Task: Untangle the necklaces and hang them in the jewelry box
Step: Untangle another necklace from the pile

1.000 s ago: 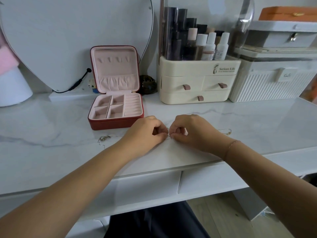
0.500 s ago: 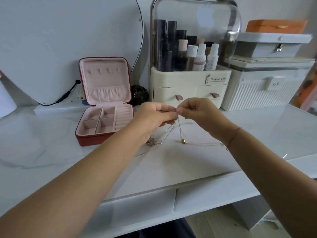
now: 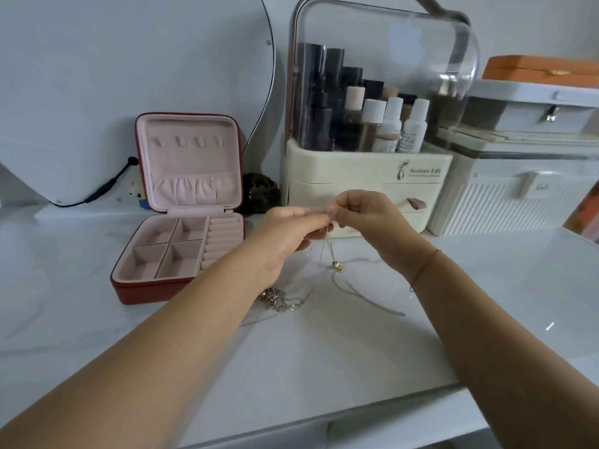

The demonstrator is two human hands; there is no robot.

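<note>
While both hands are raised just above the white marble surface, the left hand and the right hand meet fingertip to fingertip in front of the cream cosmetic organiser. Each hand pinches the same stretch of fine chain between thumb and forefinger, with the other fingers curled in. From that pinch the necklaces fall in thin strands, too fine to count. 1 strand carries a small gold bead hanging just above the surface. Others trail down to a tangled clump of gold and silver charms lying beside the left wrist, and a pale loop of chain lies below the right hand. A thin cord bracelet circles the right wrist. Left of the hands and apart from them, the red jewelry box stands open on the surface. Its pink-lined lid is upright, with 4 small hooks above a gathered pocket, and its base has 4 square compartments and a column of ring rolls. The necklaces lie outside it, to its right. A round mirror stands behind the box.
</note>
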